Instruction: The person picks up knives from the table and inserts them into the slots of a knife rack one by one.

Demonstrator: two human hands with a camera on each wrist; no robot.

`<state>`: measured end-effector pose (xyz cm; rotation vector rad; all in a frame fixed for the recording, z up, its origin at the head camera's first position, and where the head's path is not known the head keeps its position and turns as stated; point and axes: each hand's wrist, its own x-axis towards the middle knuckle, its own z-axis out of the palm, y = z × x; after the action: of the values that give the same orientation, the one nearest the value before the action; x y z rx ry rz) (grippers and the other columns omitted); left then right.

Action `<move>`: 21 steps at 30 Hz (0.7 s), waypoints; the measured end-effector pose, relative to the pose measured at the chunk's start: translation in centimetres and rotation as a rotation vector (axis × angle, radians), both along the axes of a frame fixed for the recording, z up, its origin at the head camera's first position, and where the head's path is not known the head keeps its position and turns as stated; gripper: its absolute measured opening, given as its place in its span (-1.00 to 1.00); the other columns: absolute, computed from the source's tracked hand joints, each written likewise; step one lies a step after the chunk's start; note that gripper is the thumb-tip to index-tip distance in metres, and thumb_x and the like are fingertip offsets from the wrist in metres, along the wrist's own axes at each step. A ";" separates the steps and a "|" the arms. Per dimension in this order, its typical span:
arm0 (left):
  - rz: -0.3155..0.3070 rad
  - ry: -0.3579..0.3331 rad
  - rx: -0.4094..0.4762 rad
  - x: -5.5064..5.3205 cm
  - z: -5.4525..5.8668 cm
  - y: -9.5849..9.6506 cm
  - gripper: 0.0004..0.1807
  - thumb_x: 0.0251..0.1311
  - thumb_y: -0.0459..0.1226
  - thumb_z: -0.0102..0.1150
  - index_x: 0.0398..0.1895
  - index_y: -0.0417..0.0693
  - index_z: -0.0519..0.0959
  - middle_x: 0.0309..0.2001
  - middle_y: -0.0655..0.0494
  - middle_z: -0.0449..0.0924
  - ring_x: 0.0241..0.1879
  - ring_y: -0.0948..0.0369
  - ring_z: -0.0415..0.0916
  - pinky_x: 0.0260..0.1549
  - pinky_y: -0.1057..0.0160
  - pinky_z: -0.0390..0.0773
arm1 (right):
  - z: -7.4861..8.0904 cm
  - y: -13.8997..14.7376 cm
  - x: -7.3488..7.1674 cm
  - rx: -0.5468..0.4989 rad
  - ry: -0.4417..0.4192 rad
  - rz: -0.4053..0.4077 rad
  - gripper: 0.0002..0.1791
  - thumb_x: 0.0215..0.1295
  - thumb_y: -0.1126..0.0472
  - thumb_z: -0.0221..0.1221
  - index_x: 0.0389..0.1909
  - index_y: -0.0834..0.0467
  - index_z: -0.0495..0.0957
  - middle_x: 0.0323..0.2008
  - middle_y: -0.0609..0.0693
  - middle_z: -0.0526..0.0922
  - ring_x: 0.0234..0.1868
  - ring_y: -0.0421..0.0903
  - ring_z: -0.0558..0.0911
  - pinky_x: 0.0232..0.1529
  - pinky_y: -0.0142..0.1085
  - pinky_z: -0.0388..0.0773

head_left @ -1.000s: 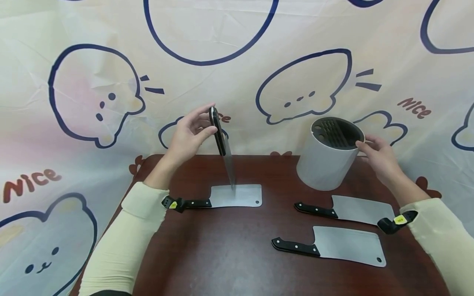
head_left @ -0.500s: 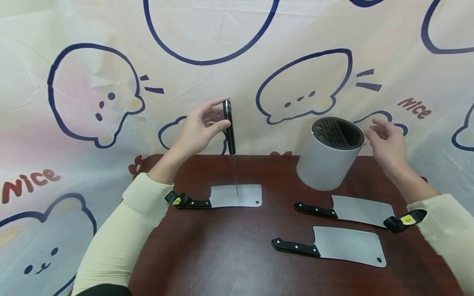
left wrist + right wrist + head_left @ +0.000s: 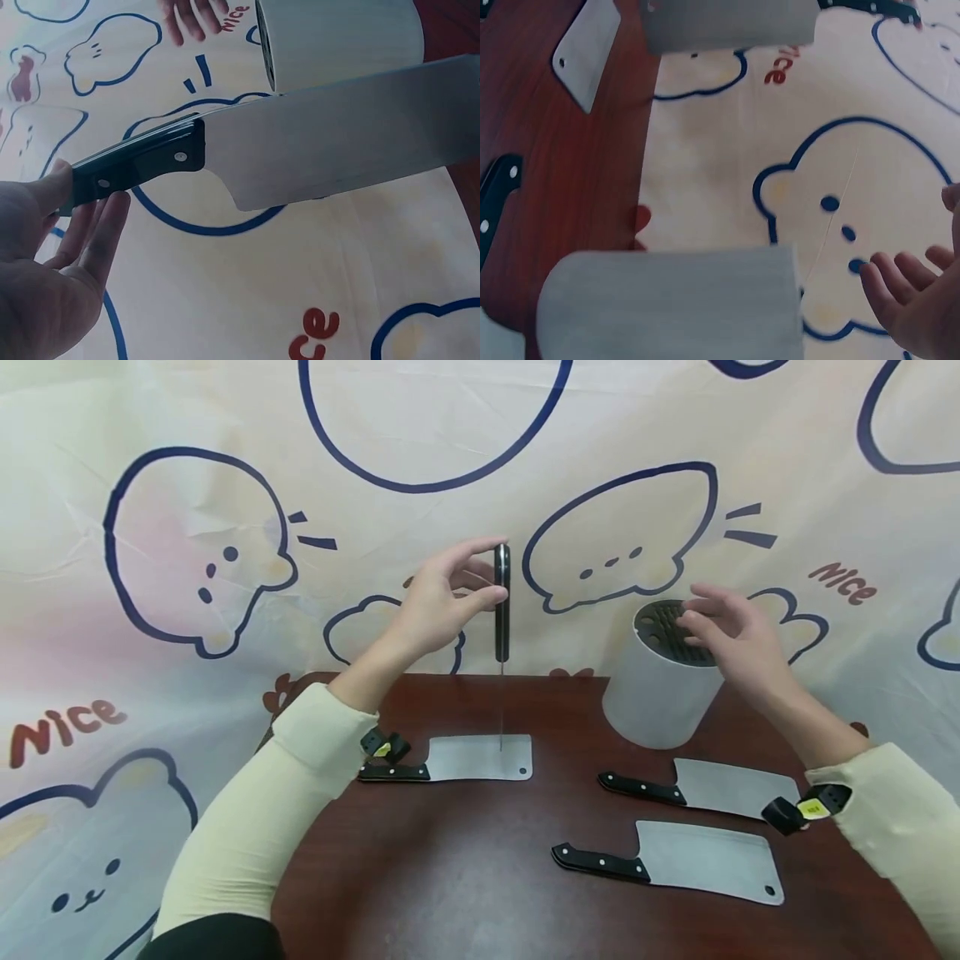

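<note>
My left hand (image 3: pixel 438 602) pinches the black riveted handle of a cleaver (image 3: pixel 502 606) between thumb and fingertips. It hangs upright with the blade down, edge-on in the head view, and its tip overlaps a cleaver (image 3: pixel 476 757) lying behind it on the table. The left wrist view shows its broad steel blade (image 3: pixel 337 139). My right hand (image 3: pixel 738 639), fingers loosely bent and holding nothing, overlaps the top of a white round knife block (image 3: pixel 660 706) in the head view. Slots and round holes show in the block's dark top; the hand hides part of it.
Two more cleavers, a farther one (image 3: pixel 731 785) and a nearer one (image 3: pixel 708 858), lie on the right of the brown table (image 3: pixel 450 877), handles to the left. A printed cloth backdrop (image 3: pixel 465 518) rises behind the table's far edge.
My left hand has carried the cleaver rightward and a little up, and the blade has turned from slanted to upright. My right hand has let go of the block's rim and come over its top.
</note>
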<state>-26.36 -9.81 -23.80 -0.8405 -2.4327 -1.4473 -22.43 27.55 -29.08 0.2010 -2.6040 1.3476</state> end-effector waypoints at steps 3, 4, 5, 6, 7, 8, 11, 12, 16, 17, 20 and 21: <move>-0.028 0.012 0.014 -0.2 0.1 0.9 -0.37 0.32 -0.35 0.32 0.45 0.04 0.42 -0.01 -0.05 0.68 -0.05 0.10 0.69 0.09 0.10 0.62 | 0.5 -1.1 0.2 0.004 0.020 0.068 -0.35 0.55 -0.08 0.07 0.56 -0.01 0.21 0.34 0.20 0.47 0.04 -0.31 0.64 0.02 -0.59 0.49; -0.034 0.020 0.017 -0.3 0.1 1.2 -0.38 0.32 -0.35 0.32 0.45 0.02 0.42 -0.02 -0.06 0.68 -0.06 0.10 0.69 0.08 0.10 0.63 | 0.7 -1.5 0.2 -0.002 0.022 0.088 -0.35 0.54 -0.07 0.08 0.56 -0.01 0.22 0.33 0.18 0.47 0.04 -0.29 0.64 -0.01 -0.63 0.47; -0.041 0.023 0.023 -0.4 0.2 1.5 -0.38 0.32 -0.35 0.32 0.44 0.01 0.42 -0.03 -0.05 0.68 -0.07 0.11 0.69 0.07 0.11 0.63 | 0.9 -2.0 0.2 -0.003 0.021 0.100 -0.34 0.53 -0.07 0.10 0.56 -0.03 0.22 0.33 0.18 0.48 0.05 -0.28 0.65 0.00 -0.63 0.47; -0.045 0.024 0.027 -0.5 0.2 1.7 -0.38 0.32 -0.35 0.32 0.44 0.01 0.43 -0.04 -0.05 0.68 -0.08 0.11 0.69 0.06 0.12 0.63 | 1.1 -2.4 0.2 0.000 0.018 0.110 -0.34 0.53 -0.09 0.11 0.56 -0.05 0.22 0.33 0.15 0.49 0.06 -0.26 0.65 0.01 -0.63 0.46; -0.049 0.023 0.032 -0.5 0.3 2.0 -0.38 0.32 -0.35 0.32 0.44 0.01 0.43 -0.05 -0.05 0.68 -0.09 0.11 0.69 0.05 0.13 0.64 | 1.3 -2.8 0.2 -0.001 0.015 0.120 -0.33 0.52 -0.09 0.12 0.56 -0.06 0.22 0.33 0.14 0.49 0.09 -0.24 0.64 0.02 -0.62 0.46; -0.052 0.022 0.036 -0.6 0.4 2.2 -0.38 0.32 -0.34 0.32 0.44 0.01 0.43 -0.05 -0.04 0.68 -0.10 0.12 0.69 0.04 0.15 0.64 | 1.5 -3.3 0.2 -0.002 0.015 0.127 -0.33 0.51 -0.09 0.13 0.55 -0.08 0.22 0.32 0.11 0.50 0.12 -0.21 0.63 0.03 -0.61 0.46; -0.058 0.018 0.049 -0.8 0.5 3.0 -0.39 0.33 -0.33 0.32 0.44 0.03 0.43 -0.07 -0.03 0.67 -0.09 0.13 0.68 0.03 0.19 0.64 | 1.9 -4.5 0.1 -0.039 0.021 0.167 -0.34 0.50 -0.05 0.16 0.54 -0.05 0.24 0.31 0.08 0.51 0.18 -0.19 0.61 0.05 -0.57 0.49; -0.058 0.020 0.051 -0.9 0.6 3.3 -0.39 0.33 -0.32 0.32 0.44 0.03 0.43 -0.08 -0.03 0.66 -0.09 0.14 0.67 0.02 0.20 0.64 | 1.9 -4.9 0.0 -0.053 0.023 0.179 -0.34 0.50 -0.03 0.17 0.54 -0.03 0.24 0.30 0.08 0.51 0.20 -0.17 0.60 0.05 -0.56 0.50; -0.064 0.047 0.051 -1.0 0.7 4.5 -0.39 0.33 -0.30 0.33 0.43 0.03 0.44 -0.08 -0.02 0.65 -0.09 0.15 0.67 -0.01 0.23 0.64 | 2.0 -6.2 -0.1 -0.076 0.041 0.197 -0.34 0.48 0.01 0.20 0.52 -0.02 0.26 0.30 0.07 0.53 0.26 -0.08 0.57 0.13 -0.43 0.55; -0.067 0.054 0.049 -1.1 0.7 4.8 -0.40 0.33 -0.30 0.33 0.43 0.03 0.44 -0.08 -0.02 0.65 -0.10 0.15 0.67 -0.02 0.22 0.64 | 2.0 -6.5 -0.2 -0.073 0.044 0.196 -0.33 0.47 0.00 0.22 0.52 -0.02 0.26 0.31 0.07 0.53 0.29 -0.03 0.56 0.16 -0.38 0.55; -0.081 0.059 0.043 -1.1 0.8 5.6 -0.40 0.33 -0.28 0.33 0.44 0.05 0.44 -0.08 0.01 0.66 -0.11 0.18 0.67 -0.05 0.23 0.63 | 1.9 -7.2 -0.3 -0.078 0.060 0.209 -0.33 0.45 0.00 0.24 0.51 -0.01 0.28 0.31 0.09 0.52 0.30 0.01 0.54 0.21 -0.24 0.55; -0.085 0.060 0.042 -1.1 0.8 5.8 -0.40 0.33 -0.28 0.33 0.44 0.06 0.44 -0.08 0.02 0.67 -0.12 0.19 0.67 -0.05 0.23 0.62 | 1.9 -7.4 -0.4 -0.082 0.065 0.217 -0.33 0.44 0.01 0.25 0.50 0.00 0.29 0.31 0.10 0.53 0.30 0.01 0.55 0.21 -0.22 0.55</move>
<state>-27.47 -4.00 -22.95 -0.9744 -2.3419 -1.4742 -22.84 20.14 -27.17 0.5184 -2.5263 1.4861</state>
